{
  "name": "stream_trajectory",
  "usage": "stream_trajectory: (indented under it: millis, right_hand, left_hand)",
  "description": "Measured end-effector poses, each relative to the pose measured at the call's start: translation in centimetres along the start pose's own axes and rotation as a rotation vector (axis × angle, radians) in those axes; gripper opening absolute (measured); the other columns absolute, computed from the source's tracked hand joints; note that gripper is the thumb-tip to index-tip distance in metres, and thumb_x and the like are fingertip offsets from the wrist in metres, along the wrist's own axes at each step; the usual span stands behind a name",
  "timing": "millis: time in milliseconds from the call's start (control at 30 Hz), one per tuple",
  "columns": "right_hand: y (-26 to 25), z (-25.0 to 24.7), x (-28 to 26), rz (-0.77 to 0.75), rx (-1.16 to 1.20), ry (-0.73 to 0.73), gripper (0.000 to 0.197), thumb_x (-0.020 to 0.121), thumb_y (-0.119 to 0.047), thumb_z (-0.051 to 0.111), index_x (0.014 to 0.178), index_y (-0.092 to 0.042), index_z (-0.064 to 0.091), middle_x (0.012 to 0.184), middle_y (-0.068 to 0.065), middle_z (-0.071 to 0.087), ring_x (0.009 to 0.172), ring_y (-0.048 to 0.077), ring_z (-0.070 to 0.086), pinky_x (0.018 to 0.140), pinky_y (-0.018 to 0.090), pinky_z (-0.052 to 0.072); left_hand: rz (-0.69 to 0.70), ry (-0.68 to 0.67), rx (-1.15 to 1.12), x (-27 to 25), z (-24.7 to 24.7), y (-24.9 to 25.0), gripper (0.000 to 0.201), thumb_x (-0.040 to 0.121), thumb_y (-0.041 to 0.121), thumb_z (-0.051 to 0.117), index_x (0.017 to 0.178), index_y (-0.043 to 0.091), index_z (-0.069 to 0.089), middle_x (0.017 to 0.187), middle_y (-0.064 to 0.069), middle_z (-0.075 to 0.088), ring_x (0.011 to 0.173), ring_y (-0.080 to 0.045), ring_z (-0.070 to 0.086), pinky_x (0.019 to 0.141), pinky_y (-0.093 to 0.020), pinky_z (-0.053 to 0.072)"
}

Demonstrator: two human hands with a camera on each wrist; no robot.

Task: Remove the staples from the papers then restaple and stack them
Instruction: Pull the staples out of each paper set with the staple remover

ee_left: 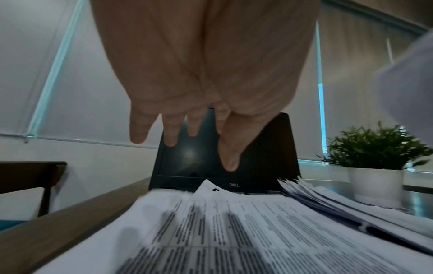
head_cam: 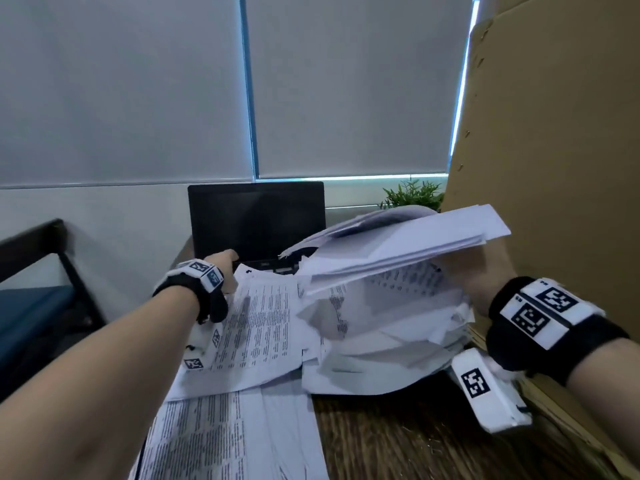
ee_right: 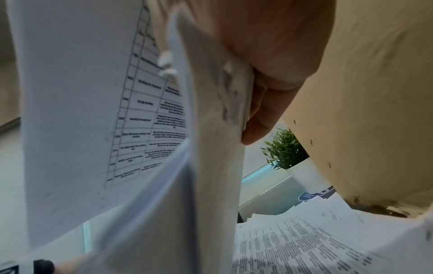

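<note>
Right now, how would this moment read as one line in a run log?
right hand: holds lifted paper bundle | left hand: open, above printed sheets near laptop | stapler: not visible

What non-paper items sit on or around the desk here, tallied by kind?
Laptop: 1
Potted plant: 1
Cardboard sheet: 1
Chair: 1
Total: 4
Loose papers are too jumbled to count; the right hand holds up a sheaf, and the left hand hovers open.
</note>
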State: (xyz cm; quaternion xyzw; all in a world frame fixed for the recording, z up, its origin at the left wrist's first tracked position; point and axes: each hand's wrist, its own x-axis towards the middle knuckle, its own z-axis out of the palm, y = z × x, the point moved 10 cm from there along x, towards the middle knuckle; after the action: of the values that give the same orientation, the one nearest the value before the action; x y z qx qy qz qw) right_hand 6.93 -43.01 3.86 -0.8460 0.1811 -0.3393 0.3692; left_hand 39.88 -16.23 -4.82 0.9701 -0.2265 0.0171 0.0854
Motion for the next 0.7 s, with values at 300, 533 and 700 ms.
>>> stream_trajectory:
  millis: [300,533,700]
  right_hand:
    - [1.8,3.9,-0.7,0.304,0.226,-0.173,0.034,0.078,-0.031,0.080,0.098,-0.009,0.063,0.097,0.006,0.062,0.091,0.020,0.059,0.084,0.030,0.045]
    - [4.9,4.6,-0.1,0.400,0.049,-0.109,0.042,0.080,-0.027,0.078,0.096,0.010,0.070,0.093,0.021,0.067,0.081,0.027,0.061,0.073,0.033,0.049]
    - [7.6,5.7,-0.6,0.405,-0.112,-0.220,0.042,0.081,-0.027,0.076,0.090,0.013,0.069,0.073,0.012,0.052,0.068,0.021,0.047,0.065,0.030,0.040]
  left_hand:
    - [0.117,-0.504,-0.978,-7.5,2.5,7.7,0.075,0.075,0.040,0.077,0.138,0.019,0.042,0.135,-0.005,0.052,0.113,-0.032,0.061,0.097,-0.051,0.048]
    - [0.043,-0.394,-1.012,-7.6,4.3,11.0,0.058,0.092,-0.004,0.055,0.144,0.013,0.035,0.085,-0.016,0.065,0.076,-0.038,0.070,0.073,-0.048,0.060]
    - [-0.108,-0.425,-1.016,-7.5,7.3,10.4,0.074,0.086,-0.007,0.057,0.147,0.024,0.029,0.078,-0.018,0.070,0.086,-0.039,0.069,0.093,-0.066,0.043]
